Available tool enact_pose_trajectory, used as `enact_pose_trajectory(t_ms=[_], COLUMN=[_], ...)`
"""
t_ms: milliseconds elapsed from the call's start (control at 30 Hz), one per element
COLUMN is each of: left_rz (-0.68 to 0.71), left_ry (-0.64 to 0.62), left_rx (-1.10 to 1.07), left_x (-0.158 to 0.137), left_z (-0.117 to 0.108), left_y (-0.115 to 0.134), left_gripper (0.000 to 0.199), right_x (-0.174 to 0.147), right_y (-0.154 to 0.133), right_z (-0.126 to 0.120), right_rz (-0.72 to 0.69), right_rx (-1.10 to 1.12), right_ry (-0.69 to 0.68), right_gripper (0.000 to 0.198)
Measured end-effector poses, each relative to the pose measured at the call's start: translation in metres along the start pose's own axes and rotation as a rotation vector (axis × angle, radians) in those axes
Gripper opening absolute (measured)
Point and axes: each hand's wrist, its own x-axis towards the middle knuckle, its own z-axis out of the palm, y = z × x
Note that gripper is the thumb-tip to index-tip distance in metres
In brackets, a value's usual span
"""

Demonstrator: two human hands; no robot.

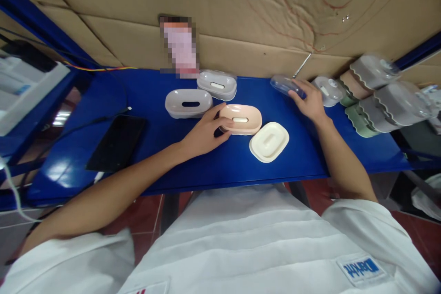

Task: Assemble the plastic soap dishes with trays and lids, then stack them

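My left hand (pixel 204 134) grips the left end of a peach oval box (pixel 251 114), thumb on the near side and fingers at the far side. The box stands on the blue table, a white bar in the slot of its floor. Out to the right, my right hand (pixel 310 101) has its fingers closed on a clear plastic lid (pixel 283 85), just above the table's back part. A cream oval piece (pixel 272 144) lies beside the peach box, close to its right end. Behind my left hand are a grey oval box (pixel 175 105) with a dark slot and another grey box (pixel 225 93) with a white bar.
Stacked grey, peach and green boxes (pixel 375 109) occupy the table's right end, with a lidded grey box (pixel 329 94) beside them. A black phone (pixel 117 142) and cable lie left on the blue table (pixel 206 167). Brown cardboard (pixel 234 53) backs it, holding a pixelated picture (pixel 181 48).
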Motion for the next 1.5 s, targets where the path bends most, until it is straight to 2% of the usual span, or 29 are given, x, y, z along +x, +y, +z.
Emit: enact_pose_trajectory(t_ms=[167, 367, 433, 533, 600, 700, 833, 1300, 1400, 1500], left_rz=[0.008, -0.030, -0.044, -0.058, -0.055, -0.051, -0.029, -0.001, 0.023, 0.055], left_ry=[0.008, 0.035, 0.057, 0.079, 0.077, 0.062, 0.042, 0.041, 0.054, 0.070], left_rx=[-0.086, -0.155, -0.228, -0.332, -0.349, -0.305, -0.242, -0.161, -0.212, -0.167], left_x=[0.004, 0.005, 0.006, 0.007, 0.008, 0.007, 0.007, 0.008, 0.006, 0.003], left_z=[-0.004, -0.004, -0.002, 0.002, 0.004, 0.003, -0.002, -0.001, 0.001, -0.002], left_y=[0.001, 0.002, 0.001, -0.003, -0.006, -0.010, -0.011, -0.009, -0.006, 0.003], left_gripper=[0.031, 0.047, 0.060, 0.079, 0.083, 0.081, 0.077, 0.073, 0.076, 0.074], right_x=[-0.006, -0.016, -0.021, -0.031, -0.037, -0.041, -0.041, -0.041, -0.035, -0.025], right_y=[-0.044, -0.079, -0.090, -0.106, -0.115, -0.125, -0.132, -0.125, -0.123, -0.106], right_z=[0.001, -0.009, -0.009, -0.002, 0.004, 0.009, 0.008, 0.019, 0.012, -0.013], right_rz=[-0.137, -0.120, -0.207, -0.396, -0.466, -0.513, -0.562, -0.511, -0.510, -0.451], right_rx=[0.184, 0.104, 0.124, 0.224, 0.272, 0.272, 0.224, 0.253, 0.241, 0.170], right_ry=[-0.036, 0.100, 0.027, -0.191, -0.296, -0.325, -0.339, -0.336, -0.306, -0.200], right_gripper=[0.062, 0.059, 0.061, 0.061, 0.060, 0.059, 0.065, 0.070, 0.065, 0.061])
